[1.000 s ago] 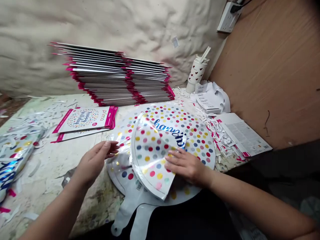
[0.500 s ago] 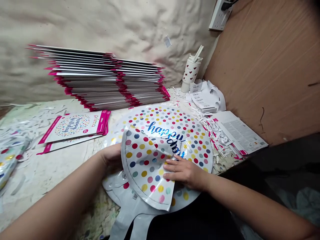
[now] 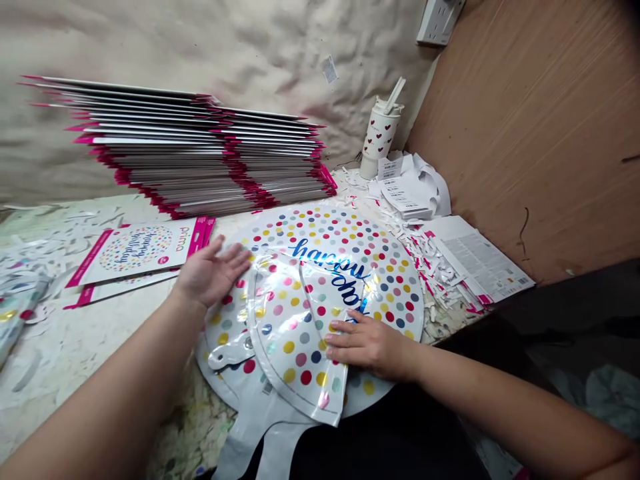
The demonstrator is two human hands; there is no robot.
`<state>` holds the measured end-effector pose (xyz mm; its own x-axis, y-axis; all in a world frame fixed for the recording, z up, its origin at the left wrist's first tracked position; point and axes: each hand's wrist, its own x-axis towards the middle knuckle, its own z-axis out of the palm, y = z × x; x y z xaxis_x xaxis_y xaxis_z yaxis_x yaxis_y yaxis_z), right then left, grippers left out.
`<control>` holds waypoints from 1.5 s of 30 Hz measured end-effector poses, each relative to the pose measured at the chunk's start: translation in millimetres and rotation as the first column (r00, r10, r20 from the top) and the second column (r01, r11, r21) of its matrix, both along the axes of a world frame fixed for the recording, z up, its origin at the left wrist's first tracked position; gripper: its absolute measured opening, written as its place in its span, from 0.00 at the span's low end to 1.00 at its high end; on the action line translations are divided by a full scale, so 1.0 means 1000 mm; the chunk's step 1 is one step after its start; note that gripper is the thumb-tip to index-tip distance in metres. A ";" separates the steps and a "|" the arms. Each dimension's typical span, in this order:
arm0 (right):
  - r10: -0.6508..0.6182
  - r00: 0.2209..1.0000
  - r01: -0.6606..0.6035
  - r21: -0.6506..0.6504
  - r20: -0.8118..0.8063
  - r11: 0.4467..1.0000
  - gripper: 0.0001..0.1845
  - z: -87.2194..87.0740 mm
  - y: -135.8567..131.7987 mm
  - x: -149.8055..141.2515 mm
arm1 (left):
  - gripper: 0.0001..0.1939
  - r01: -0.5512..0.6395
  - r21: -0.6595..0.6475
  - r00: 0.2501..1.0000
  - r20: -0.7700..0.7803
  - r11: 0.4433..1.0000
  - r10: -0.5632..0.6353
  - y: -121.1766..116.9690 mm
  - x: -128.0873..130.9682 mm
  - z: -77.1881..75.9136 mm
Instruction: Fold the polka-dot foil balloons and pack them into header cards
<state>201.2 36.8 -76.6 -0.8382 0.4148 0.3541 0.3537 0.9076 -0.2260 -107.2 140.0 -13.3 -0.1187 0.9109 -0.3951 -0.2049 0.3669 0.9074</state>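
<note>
A round silver foil balloon (image 3: pixel 300 320) with rainbow polka dots and blue lettering lies half folded over itself, its tabs hanging past the near edge of the table (image 3: pixel 90 353).

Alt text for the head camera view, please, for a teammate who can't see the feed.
The right hand presses the folded-over flap of a round silver foil balloon printed with coloured polka dots and blue lettering, while the left hand rests open on its edge. Behind lies a tall stack of pink-edged flat packets.
</note>
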 end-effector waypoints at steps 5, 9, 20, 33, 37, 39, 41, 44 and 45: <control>0.034 0.999 -0.037 0.113 0.026 0.993 0.13 0.011 0.002 -0.007 | 0.15 0.346 0.303 0.747 -0.662 0.888 -0.065 -0.004 0.016 0.001; 0.083 0.995 -0.089 0.134 0.050 0.987 0.13 0.011 0.006 -0.009 | 0.22 0.822 0.048 0.166 -0.973 0.567 -0.159 0.015 0.060 0.005; -0.355 0.921 0.252 -0.447 -0.163 0.859 0.36 0.061 0.038 0.013 | 0.08 0.891 -0.344 -0.137 -0.824 0.294 -0.550 0.037 0.107 0.030; -0.607 0.784 0.139 -0.919 -0.126 0.370 0.12 0.048 0.102 0.005 | 0.18 0.640 -0.294 0.192 -0.833 0.710 -0.518 0.011 -0.026 0.032; -0.621 0.779 0.162 -0.927 -0.090 0.338 0.08 0.051 0.121 -0.017 | 0.24 0.590 -0.067 0.075 -0.988 0.804 -0.137 -0.008 0.010 0.019; -0.654 0.753 0.164 -0.942 -0.071 0.292 0.08 0.050 0.126 -0.026 | 0.30 0.727 -0.059 0.030 -0.993 0.684 -0.118 -0.019 0.038 0.000; -0.686 0.727 0.164 -0.961 -0.035 0.223 0.13 0.047 0.122 -0.028 | 0.35 0.774 -0.128 -0.056 -0.989 0.620 -0.135 -0.028 0.057 -0.022; -0.697 0.716 0.124 -0.990 0.041 0.070 0.26 0.041 0.095 -0.024 | 0.37 0.738 -0.212 -0.128 -0.976 0.641 -0.176 -0.033 0.064 -0.043; -0.692 0.721 0.098 -0.995 0.047 0.035 0.32 0.039 0.082 -0.022 | 0.37 0.718 -0.224 -0.132 -0.973 0.659 -0.188 -0.034 0.064 -0.045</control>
<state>178.8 118.5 -37.9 -0.3202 0.8496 -0.4191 0.1891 -0.3761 -0.9071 -43.3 106.4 -58.0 0.4000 0.9102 -0.1078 0.9105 -0.3811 0.1607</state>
